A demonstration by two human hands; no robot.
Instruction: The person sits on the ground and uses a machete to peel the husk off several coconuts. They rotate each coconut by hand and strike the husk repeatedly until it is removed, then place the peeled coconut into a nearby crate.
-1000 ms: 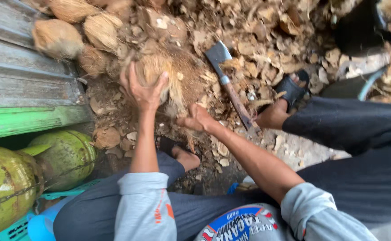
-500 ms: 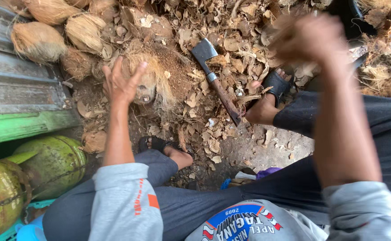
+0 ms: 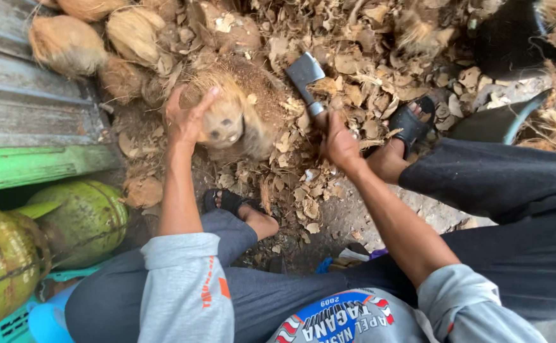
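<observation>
— What is the seated person doing here?

— The left hand (image 3: 186, 117) is resting, fingers spread open, against the side of a partly husked coconut (image 3: 224, 121) that is lying on the ground among loose husk chips (image 3: 328, 82); the palm is touching the fibrous shell, not closing around it.

— And the other hand?

— The right hand (image 3: 338, 143) is gripping the handle of a cleaver (image 3: 308, 76), fingers wrapped shut around it; the blade is pointing away from the person and lying just to the right of the coconut, low over the chips; whether it is touching them cannot be told.

— What is surrounding the work?

— Husked brown coconuts (image 3: 68, 41) are sitting at the upper left beside a grey corrugated sheet (image 3: 17, 108) with a green board (image 3: 36, 168) under it; green coconuts (image 3: 43, 235) are lying near the person's left knee; both feet are wearing black sandals (image 3: 411, 121), one just beside the cleaver hand.
</observation>
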